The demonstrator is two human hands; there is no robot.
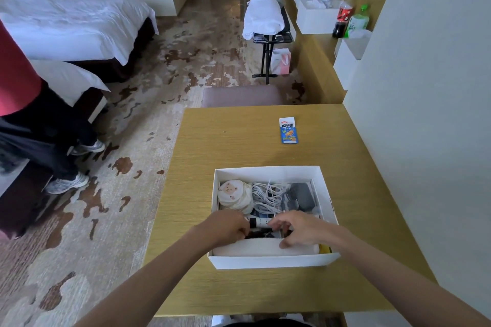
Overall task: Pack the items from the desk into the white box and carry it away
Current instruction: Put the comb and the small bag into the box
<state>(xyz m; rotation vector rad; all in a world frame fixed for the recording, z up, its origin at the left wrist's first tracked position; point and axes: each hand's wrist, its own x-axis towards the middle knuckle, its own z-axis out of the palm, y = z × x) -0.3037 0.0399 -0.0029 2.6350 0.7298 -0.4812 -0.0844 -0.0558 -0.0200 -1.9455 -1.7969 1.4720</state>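
Note:
The white box point(268, 172) stands on the wooden desk point(239, 146) in front of me. Inside lie a cream cloth with a bear print point(233, 195), a coiled white cable point(267, 198), a dark grey pouch point(301, 195) and a folded white cloth point(255, 248) along the near wall. A white tube with a black cap point(261, 222) lies across the middle. My left hand point(225, 225) grips its capped end; my right hand point(297, 228) curls its fingers over the other end, thumb on the white cloth. A blue-and-white snack packet point(288, 130) lies on the desk beyond the box.
A padded stool point(243, 95) stands at the desk's far edge and a wall point(425, 114) runs along the right. A person's legs and sneakers point(69, 183) are on the carpet to the left, beside a bed point(69, 21). A counter with white boxes and bottles point(345, 16) is far right.

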